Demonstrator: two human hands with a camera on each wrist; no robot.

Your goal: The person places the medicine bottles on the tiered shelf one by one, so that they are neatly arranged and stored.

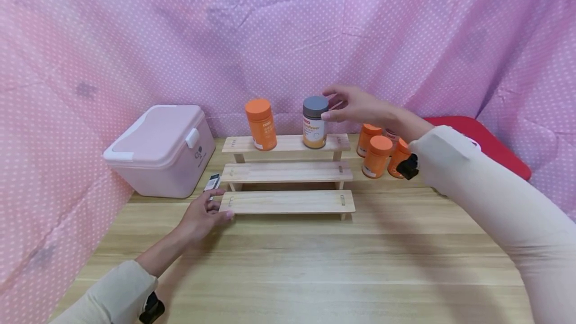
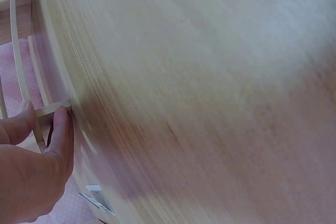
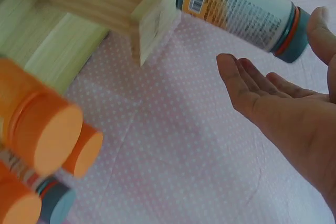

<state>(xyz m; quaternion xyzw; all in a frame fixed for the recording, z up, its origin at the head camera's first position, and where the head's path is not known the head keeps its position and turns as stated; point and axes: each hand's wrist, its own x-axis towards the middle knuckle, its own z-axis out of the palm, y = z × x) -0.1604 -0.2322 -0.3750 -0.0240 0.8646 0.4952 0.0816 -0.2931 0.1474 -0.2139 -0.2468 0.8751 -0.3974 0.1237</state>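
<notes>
A three-step wooden display rack [image 1: 288, 202] stands on the table. On its top step are an orange bottle [image 1: 262, 126] at left and a grey-lidded supplement bottle [image 1: 314, 131] at right, both upright. My right hand [image 1: 357, 104] is beside the grey lid, fingers extended. In the right wrist view the thumb is right at the lid of that bottle [image 3: 239, 14], while the fingers are spread away from it. My left hand [image 1: 201, 219] grips the left end of the lowest step; the left wrist view shows thumb and fingers [image 2: 62, 135] pinching the board's end.
Several orange-lidded bottles [image 1: 377, 156] stand right of the rack, with a grey-lidded one [image 3: 56, 203] among them. A pale pink lidded box [image 1: 157, 149] is at left, a red item [image 1: 495, 144] behind my right arm. A small labelled piece [image 1: 212, 182] lies beside the rack. Pink dotted cloth hangs behind.
</notes>
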